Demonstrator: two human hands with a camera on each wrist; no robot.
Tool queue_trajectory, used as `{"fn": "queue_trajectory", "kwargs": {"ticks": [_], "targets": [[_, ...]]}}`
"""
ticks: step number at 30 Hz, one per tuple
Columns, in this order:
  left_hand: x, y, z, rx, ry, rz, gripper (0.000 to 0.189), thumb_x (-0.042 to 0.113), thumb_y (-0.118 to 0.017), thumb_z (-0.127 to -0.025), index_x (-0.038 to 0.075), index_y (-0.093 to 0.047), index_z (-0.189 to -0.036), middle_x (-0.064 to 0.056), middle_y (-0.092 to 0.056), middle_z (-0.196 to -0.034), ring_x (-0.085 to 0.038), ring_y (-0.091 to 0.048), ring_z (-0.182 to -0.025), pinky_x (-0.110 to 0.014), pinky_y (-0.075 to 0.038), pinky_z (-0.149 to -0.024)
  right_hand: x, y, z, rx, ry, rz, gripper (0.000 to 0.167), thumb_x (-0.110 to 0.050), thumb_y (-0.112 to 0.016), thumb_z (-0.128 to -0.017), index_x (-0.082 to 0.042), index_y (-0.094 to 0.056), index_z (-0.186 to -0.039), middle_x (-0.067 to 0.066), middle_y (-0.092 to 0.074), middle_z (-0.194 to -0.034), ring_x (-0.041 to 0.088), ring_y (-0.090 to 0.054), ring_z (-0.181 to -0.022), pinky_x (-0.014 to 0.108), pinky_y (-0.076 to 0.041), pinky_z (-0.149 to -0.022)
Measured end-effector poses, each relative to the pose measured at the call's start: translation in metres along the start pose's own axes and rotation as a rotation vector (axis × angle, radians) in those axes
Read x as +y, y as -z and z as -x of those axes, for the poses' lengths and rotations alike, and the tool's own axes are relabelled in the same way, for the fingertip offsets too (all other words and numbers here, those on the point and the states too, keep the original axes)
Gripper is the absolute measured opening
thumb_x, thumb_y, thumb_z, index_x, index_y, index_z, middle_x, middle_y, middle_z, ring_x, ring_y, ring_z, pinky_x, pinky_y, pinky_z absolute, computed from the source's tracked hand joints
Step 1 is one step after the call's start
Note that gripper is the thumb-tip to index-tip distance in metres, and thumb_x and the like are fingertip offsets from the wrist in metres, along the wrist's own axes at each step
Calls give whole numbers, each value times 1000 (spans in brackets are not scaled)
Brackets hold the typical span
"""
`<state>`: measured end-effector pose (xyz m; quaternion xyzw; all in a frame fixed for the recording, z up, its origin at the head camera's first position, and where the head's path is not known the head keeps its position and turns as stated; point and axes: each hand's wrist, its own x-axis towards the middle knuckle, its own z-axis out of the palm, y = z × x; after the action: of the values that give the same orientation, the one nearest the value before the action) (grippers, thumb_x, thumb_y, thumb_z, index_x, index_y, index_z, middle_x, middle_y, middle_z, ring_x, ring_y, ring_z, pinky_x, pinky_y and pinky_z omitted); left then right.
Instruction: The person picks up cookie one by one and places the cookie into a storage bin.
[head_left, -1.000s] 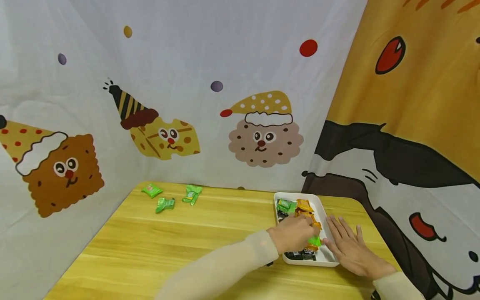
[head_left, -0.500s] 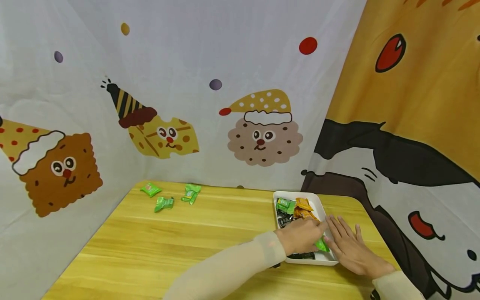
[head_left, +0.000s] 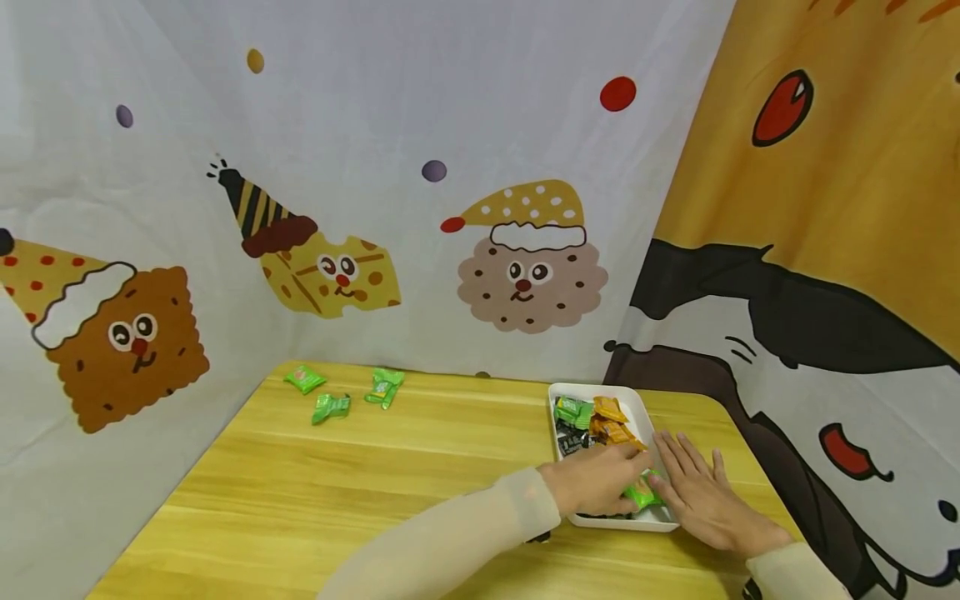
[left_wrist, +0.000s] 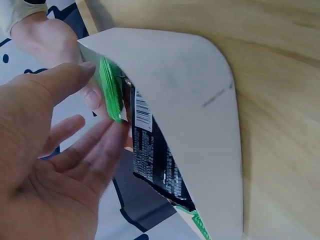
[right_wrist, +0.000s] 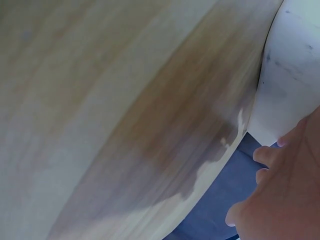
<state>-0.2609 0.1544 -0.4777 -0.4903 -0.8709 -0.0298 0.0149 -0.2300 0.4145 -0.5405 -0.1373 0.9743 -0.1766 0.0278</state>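
In the head view, a white tray [head_left: 642,408] holds green, orange and black wrapped candies. My left hand [head_left: 596,479] is over its near half, hiding part of the contents. A bright green candy [head_left: 642,493] lies by its fingers, near the tray's right side. In the left wrist view, the thumb and fingers of my left hand [left_wrist: 60,135] are spread apart around the green candy [left_wrist: 111,90]; the fingertips appear close to its lower end. A black candy packet [left_wrist: 160,155] shows beside it. My right hand [head_left: 701,496] lies with straight fingers along the tray's right wall.
Three green candies, one at the left corner [head_left: 305,380], one nearer [head_left: 331,408] and one to the right [head_left: 385,388], lie on the far left of the wooden table [head_left: 420,458]. A printed cloth [head_left: 360,100] hangs behind the table.
The bright green candy has shifted right within the tray. My left hand moved right with it, then drew back slightly left, leaving more of it uncovered. My right hand has stayed in place.
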Motion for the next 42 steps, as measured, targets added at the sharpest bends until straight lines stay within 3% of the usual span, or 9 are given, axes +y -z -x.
{"fn": "queue_trajectory", "kwargs": {"ticks": [7,13,17,24,34,42], "targets": [[-4,-1,8,28,-14,-6,61,50,-80,-111,26,-60,-163,7,-69,-158,0,-75,-127,-10,-60,-103,0,-2,-1,2,-12,4,84,-55,-46,-124,-4,-20,-186,33,-22,-191,63,-12,-177,96,7,-131],[-25,0,27,110,13,-6,48,44,-77,-114,24,-69,-158,6,-78,-144,0,-76,-114,-13,-62,-97,-1,-3,-1,19,-17,39,85,-55,-49,-123,-3,-22,-186,32,-24,-191,63,-16,-176,96,1,-131],[-47,-1,45,156,70,13,42,39,-75,-115,21,-74,-153,3,-80,-140,-4,-77,-109,-17,-64,-96,-2,-3,-1,31,-23,48,86,-55,-50,-123,-3,-22,-186,31,-25,-191,63,-18,-176,96,0,-131],[-89,-6,83,172,209,64,40,33,-77,-114,18,-77,-150,-3,-79,-147,-17,-79,-123,-30,-67,-107,-3,-5,0,25,-41,77,88,-58,-50,-122,-1,-25,-184,32,-26,-190,63,-21,-175,95,-3,-131],[-140,-9,139,169,365,113,40,31,-77,-115,13,-74,-151,-10,-76,-145,-24,-78,-110,-38,-70,-92,-3,-4,0,23,-44,61,89,-58,-51,-122,-1,-24,-184,33,-26,-190,64,-20,-174,96,-2,-131],[-185,-17,177,179,539,189,46,29,-79,-114,9,-70,-155,-21,-67,-158,-43,-70,-139,-62,-66,-108,-4,-4,-1,22,-52,82,90,-61,-50,-121,-1,-26,-184,31,-27,-190,63,-21,-174,96,-3,-131]]}}
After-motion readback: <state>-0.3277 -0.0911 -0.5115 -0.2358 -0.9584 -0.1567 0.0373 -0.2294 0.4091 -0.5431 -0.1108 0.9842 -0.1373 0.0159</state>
